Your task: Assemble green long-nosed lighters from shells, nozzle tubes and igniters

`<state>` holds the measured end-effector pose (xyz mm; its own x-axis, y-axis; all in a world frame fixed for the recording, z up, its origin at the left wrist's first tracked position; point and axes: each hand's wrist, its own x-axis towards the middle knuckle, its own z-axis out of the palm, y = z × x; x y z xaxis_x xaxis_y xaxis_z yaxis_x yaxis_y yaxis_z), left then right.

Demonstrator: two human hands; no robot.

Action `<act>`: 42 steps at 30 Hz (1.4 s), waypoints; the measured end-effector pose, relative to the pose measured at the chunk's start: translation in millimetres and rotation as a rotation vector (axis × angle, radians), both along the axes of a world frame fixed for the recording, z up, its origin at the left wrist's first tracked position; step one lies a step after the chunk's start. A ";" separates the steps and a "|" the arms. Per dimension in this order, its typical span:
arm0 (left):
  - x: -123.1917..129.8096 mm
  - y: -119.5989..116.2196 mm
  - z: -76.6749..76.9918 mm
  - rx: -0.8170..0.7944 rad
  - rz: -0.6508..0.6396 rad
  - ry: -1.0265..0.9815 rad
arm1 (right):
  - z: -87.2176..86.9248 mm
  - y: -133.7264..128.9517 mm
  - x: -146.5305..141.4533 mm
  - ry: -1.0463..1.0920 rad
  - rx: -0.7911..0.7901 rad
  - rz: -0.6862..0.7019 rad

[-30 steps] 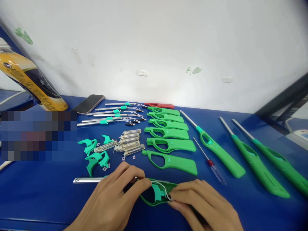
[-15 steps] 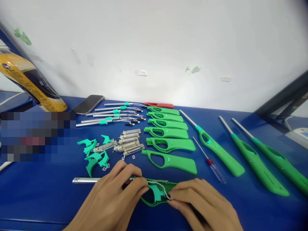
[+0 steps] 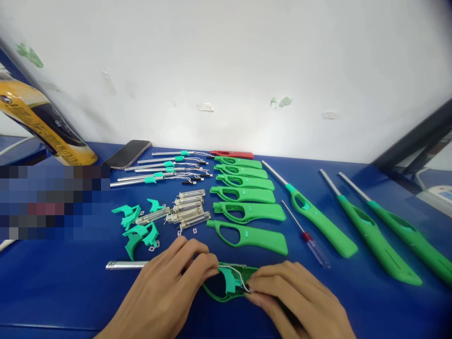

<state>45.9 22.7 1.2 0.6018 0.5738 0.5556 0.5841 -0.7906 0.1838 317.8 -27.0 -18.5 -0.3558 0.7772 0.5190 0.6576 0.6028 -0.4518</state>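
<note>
In front of me lies an opened green long-necked lighter (image 3: 226, 297), its metal tube (image 3: 127, 265) pointing left. Inside its casing sit a turquoise trigger (image 3: 230, 281) and a white wire (image 3: 238, 271) curving to the right. My left hand (image 3: 173, 278) is closed around the front of the casing, near the tube. With thumb and fingers pinched, my right hand (image 3: 289, 294) holds the casing's rear part at the end of the wire. Whatever lies directly under its fingertips is hidden.
Behind are several green casing halves (image 3: 263, 238), a red one (image 3: 233, 154), tubes with wires (image 3: 155, 180), clear fuel tanks (image 3: 194, 220) and loose triggers (image 3: 136, 235). A screwdriver (image 3: 316, 249) and three closed lighters (image 3: 328, 230) lie right. A phone (image 3: 129, 154) and yellow bottle (image 3: 45, 122) stand back left.
The trigger has shifted slightly right inside the casing, and my left fingers have moved a little over the casing. My right hand keeps its pinch in nearly the same place.
</note>
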 end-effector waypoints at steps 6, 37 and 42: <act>-8.8 -1.1 -4.0 -0.013 -0.004 0.069 | -0.9 1.3 -0.9 0.005 0.013 -0.002; 5.9 -8.6 0.5 -0.036 -0.070 -0.101 | 1.7 -2.4 -6.1 -0.217 0.166 -0.060; 0.1 -8.8 -1.1 -0.052 -0.061 -0.028 | 5.7 -0.3 -9.8 -0.252 0.194 -0.072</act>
